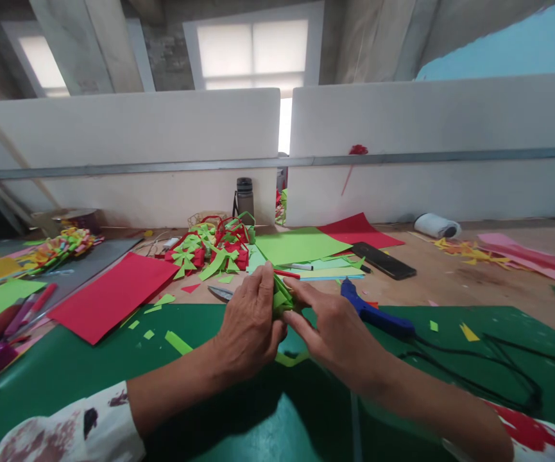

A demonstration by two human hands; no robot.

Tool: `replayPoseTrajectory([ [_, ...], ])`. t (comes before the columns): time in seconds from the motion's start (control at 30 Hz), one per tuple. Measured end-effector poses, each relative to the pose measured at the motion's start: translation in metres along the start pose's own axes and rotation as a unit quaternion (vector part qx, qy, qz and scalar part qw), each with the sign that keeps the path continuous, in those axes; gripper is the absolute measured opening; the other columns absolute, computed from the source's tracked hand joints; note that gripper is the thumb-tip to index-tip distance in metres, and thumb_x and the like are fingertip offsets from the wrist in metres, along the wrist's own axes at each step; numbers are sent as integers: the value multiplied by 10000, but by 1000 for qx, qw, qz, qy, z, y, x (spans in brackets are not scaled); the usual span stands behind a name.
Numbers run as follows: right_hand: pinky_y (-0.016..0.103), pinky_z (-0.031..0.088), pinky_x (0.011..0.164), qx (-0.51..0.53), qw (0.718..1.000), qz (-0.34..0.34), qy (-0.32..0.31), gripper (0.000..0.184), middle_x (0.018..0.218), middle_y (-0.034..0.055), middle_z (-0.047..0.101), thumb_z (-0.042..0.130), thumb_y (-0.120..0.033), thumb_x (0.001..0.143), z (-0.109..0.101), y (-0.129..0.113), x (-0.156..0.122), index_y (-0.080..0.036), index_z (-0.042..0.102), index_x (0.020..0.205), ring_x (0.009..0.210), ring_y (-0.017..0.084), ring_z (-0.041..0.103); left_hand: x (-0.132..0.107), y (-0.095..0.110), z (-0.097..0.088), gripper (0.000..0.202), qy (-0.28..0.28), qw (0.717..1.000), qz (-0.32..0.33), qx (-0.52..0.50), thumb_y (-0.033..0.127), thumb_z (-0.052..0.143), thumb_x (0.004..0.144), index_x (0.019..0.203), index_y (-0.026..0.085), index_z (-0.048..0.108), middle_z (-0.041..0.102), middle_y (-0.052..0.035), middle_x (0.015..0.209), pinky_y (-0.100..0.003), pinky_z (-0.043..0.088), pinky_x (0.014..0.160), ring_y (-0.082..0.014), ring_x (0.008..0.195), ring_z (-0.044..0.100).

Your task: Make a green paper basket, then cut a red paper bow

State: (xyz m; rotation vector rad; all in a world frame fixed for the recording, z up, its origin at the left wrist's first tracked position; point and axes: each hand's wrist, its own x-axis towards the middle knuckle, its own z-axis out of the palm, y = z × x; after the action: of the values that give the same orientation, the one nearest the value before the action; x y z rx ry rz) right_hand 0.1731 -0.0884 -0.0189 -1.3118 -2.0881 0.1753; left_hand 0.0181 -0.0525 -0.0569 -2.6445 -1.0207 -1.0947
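Observation:
Both my hands meet over the dark green mat (89, 372) at the table's middle. My left hand (251, 321) is closed round a small folded piece of light green paper (281, 298) with a red strip sticking out of it. My right hand (328, 330) pinches the same green piece from the right, fingers pressed against it. A blue glue gun (373, 314) lies just right of my right hand, its black cord trailing across the mat. Scissors (220, 293) lie partly hidden behind my left hand.
A red sheet (113, 295) lies left, a pile of green and red paper cuttings (210, 250) behind. Green and red sheets (301, 244), a black phone (383, 260), a bottle (244, 196), a white roll (435, 226), and pens (17, 314) at far left. White partitions (162, 147) close the back.

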Motion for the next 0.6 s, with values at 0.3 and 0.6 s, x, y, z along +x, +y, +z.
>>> replayPoseTrajectory([
  [0.3,405,465,898,62,998,13,-19,490,1088,130,664,513,-107,773,-2,-1,1,-140,499,1261,998,260,617,-3,0,8,863,-23,994,12,105,235,481,812,1420,67,-108,267,-286,1395,-529,355,944,-411,1238,326],
  [0.6,385,464,901,123,992,33,-18,488,1030,103,673,475,-81,762,0,0,0,-149,515,1243,935,235,629,-3,-1,11,729,-23,986,36,161,308,443,851,1405,11,74,356,-284,1351,-522,375,917,-397,1209,376],
])
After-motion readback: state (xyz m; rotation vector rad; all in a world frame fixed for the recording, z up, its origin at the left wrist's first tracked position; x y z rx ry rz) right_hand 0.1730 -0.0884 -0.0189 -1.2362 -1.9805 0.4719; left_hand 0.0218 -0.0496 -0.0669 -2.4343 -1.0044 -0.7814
